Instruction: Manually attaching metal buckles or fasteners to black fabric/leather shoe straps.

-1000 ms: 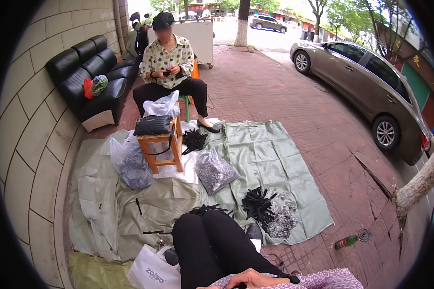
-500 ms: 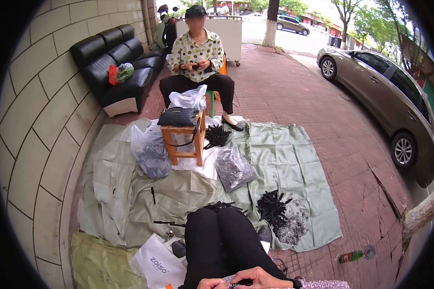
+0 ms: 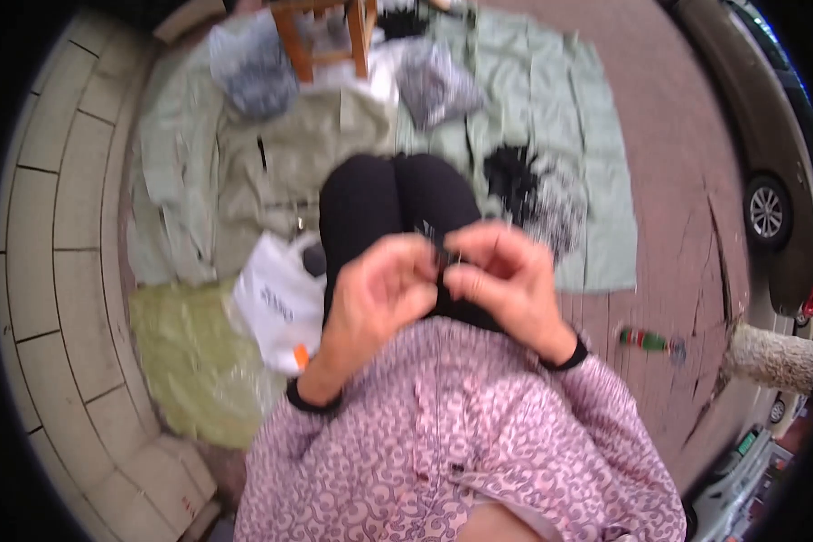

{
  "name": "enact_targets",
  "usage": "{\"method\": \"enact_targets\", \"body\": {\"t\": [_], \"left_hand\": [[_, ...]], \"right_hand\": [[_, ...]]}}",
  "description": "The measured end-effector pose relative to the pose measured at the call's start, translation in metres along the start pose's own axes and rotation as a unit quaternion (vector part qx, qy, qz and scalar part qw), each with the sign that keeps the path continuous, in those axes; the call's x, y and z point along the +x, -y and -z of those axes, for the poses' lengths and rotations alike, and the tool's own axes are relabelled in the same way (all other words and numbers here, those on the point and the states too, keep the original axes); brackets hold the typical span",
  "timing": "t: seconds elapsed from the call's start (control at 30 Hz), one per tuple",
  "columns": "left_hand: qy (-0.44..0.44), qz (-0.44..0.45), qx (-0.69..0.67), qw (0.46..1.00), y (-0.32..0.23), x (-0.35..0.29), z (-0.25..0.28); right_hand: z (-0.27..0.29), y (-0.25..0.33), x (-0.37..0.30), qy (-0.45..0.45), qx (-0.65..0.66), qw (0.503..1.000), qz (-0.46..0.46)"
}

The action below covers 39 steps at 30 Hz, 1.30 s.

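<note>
Above my lap, my left hand (image 3: pixel 384 285) and my right hand (image 3: pixel 506 282) face each other with fingertips nearly touching. Both pinch a small dark piece (image 3: pixel 443 258), blurred and mostly hidden by the fingers, so its kind cannot be made out. My thighs in black trousers (image 3: pixel 361 203) lie beneath the hands. Beyond my knees, to the right, a heap of black strips (image 3: pixel 511 176) rests on the pale green sheet (image 3: pixel 605 181), beside a scatter of small dark and light bits (image 3: pixel 562 210).
A white bag (image 3: pixel 275 294) stands left of my legs on a yellow-green sheet (image 3: pixel 181 352). Ahead are two filled plastic bags, one grey-blue (image 3: pixel 253 72) and one greyish (image 3: pixel 438 86), and a wooden stool (image 3: pixel 361 41). A green bottle (image 3: pixel 643 340) lies on the paving at right.
My view has tipped down, so the seated person and sofa have left it. My hands, earlier at the lower edge, now show fully above my lap, pinching the small dark piece.
</note>
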<state>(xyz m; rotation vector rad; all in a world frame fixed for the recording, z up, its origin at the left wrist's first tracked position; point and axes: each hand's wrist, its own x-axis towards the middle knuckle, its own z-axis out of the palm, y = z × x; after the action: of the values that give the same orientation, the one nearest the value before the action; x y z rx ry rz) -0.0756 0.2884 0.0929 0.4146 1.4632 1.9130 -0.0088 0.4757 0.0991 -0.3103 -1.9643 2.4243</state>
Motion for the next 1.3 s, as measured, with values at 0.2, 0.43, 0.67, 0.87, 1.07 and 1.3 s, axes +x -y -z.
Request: {"method": "enact_targets", "body": {"t": [0.2, 0.43, 0.67, 0.87, 1.07, 1.3], "left_hand": [[-0.023, 0.021, -0.047, 0.998, 0.008, 0.009, -0.007], [-0.013, 0.018, -0.069, 0.997, 0.018, -0.003, -0.01], [-0.021, 0.089, -0.114, 0.989, 0.014, -0.001, -0.005], [0.008, -0.014, -0.011, 1.0, 0.003, 0.008, -0.003], [-0.019, -0.034, 0.062, 0.997, 0.008, 0.013, -0.001], [-0.123, -0.098, 0.118, 0.981, 0.021, 0.019, -0.01]], "right_hand": [[0.0, -0.02, 0.006, 0.017, 0.057, 0.991, 0.119], [0.001, -0.03, -0.009, 0.018, 0.031, 0.991, 0.129], [0.002, -0.033, -0.009, 0.015, 0.043, 0.993, 0.106], [0.007, -0.034, -0.008, 0.072, 0.125, 0.989, 0.018], [0.004, -0.034, -0.005, 0.063, 0.194, 0.978, -0.034], [0.001, -0.039, 0.001, -0.058, -0.123, 0.966, 0.221]]}}
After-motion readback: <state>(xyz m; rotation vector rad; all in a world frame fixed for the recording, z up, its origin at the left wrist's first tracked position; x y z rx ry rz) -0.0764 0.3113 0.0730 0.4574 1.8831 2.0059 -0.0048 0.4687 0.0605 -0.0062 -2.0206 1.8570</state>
